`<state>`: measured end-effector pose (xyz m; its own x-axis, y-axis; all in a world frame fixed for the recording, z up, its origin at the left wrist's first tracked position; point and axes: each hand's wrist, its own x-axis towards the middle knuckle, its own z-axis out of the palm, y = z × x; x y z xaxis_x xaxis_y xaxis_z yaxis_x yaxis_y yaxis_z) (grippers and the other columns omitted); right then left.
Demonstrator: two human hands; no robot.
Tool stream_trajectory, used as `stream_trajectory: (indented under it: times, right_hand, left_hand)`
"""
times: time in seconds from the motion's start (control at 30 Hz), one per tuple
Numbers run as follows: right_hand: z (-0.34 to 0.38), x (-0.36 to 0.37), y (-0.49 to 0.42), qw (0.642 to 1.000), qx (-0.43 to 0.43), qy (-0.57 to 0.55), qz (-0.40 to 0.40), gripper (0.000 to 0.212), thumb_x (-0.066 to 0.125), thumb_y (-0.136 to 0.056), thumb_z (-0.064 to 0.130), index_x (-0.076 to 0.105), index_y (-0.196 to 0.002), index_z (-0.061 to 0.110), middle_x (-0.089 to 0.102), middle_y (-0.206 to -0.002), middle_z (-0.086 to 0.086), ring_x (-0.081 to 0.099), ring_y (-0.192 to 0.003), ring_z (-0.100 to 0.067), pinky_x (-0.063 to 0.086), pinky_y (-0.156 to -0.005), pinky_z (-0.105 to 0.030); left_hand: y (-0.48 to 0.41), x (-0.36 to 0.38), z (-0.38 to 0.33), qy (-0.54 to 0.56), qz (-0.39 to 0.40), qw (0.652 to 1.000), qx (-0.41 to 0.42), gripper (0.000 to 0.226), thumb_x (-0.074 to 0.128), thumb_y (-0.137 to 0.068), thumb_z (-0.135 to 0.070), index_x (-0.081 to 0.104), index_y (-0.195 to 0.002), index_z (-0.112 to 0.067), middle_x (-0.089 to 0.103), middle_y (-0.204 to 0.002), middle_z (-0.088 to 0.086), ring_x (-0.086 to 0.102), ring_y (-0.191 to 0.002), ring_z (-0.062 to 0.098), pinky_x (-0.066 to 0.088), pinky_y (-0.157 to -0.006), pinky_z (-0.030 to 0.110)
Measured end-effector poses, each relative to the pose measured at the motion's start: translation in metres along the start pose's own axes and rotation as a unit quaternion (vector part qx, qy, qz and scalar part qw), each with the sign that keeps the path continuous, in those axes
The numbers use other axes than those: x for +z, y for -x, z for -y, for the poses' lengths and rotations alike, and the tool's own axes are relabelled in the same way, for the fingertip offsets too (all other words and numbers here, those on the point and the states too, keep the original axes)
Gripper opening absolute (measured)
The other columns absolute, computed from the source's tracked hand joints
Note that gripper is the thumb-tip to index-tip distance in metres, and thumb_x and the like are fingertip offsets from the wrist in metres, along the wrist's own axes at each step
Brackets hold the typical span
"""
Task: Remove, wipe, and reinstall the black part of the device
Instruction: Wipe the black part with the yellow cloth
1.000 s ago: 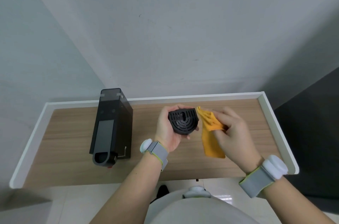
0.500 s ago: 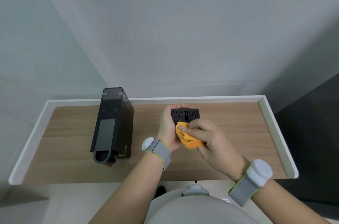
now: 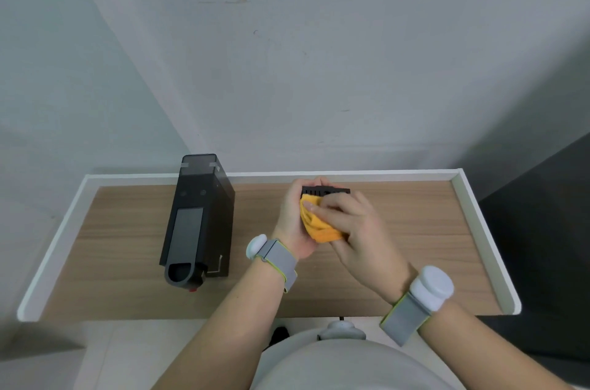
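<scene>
My left hand (image 3: pixel 292 220) holds the black part (image 3: pixel 325 190), a slotted piece, above the middle of the wooden table (image 3: pixel 127 262). Only its upper edge shows above my fingers. My right hand (image 3: pixel 357 233) presses a folded orange cloth (image 3: pixel 321 225) against the face of the part, covering most of it. The black device (image 3: pixel 199 223) stands at the left of the table, tall and box-shaped, with a rounded opening at its near end. Neither hand touches the device.
A raised white rim (image 3: pixel 485 236) runs around the table's back and sides. Grey walls meet in a corner behind the device. Both wrists wear grey bands with white pods. A dark surface (image 3: pixel 542 230) lies to the right of the table.
My right hand brought the orange cloth from beside the black part onto its face. The part tilted so its grille is now hidden under the cloth.
</scene>
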<state>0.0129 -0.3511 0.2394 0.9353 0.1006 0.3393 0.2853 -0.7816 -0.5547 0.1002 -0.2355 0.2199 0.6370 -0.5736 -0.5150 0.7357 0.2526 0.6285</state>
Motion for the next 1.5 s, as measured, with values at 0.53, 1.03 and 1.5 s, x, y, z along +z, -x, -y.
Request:
stream_trajectory:
  times: [0.53,1.03,1.5]
  right_hand:
    - [-0.034,-0.013,0.015,1.000,-0.006,0.015,0.000,0.056,0.075,-0.086,-0.003,0.069,-0.135,0.024,0.065,-0.118,0.006,0.049,-0.097,-0.017,0.048,-0.083,-0.036]
    - [-0.033,0.009,0.028,0.997,-0.011,-0.035,0.065,0.058,0.071,-0.090,-0.004,0.068,-0.135,0.031,0.062,-0.125,0.017,0.053,-0.103,-0.018,0.047,-0.091,-0.028]
    - [-0.193,0.062,0.090,0.832,0.490,-0.260,-0.011,0.008,0.072,-0.096,0.012,0.075,-0.093,0.005,0.069,-0.075,0.001,0.059,-0.073,-0.013,0.048,-0.057,-0.010]
  left_hand:
    - [-0.001,-0.021,0.004,0.011,0.029,0.999,0.012,0.030,0.042,-0.100,-0.040,0.057,-0.086,-0.018,0.059,-0.079,0.005,0.050,-0.059,0.024,0.018,-0.048,0.026]
    - [-0.012,-0.027,0.009,0.044,0.024,0.999,0.019,0.031,0.043,-0.099,-0.033,0.060,-0.089,-0.010,0.070,-0.093,0.011,0.066,-0.077,0.028,0.048,-0.068,0.034]
    - [-0.020,-0.052,0.020,0.000,-0.009,1.000,-0.012,0.041,0.045,-0.100,-0.038,0.071,-0.114,-0.009,0.073,-0.106,0.028,0.071,-0.075,0.040,0.041,-0.048,0.028]
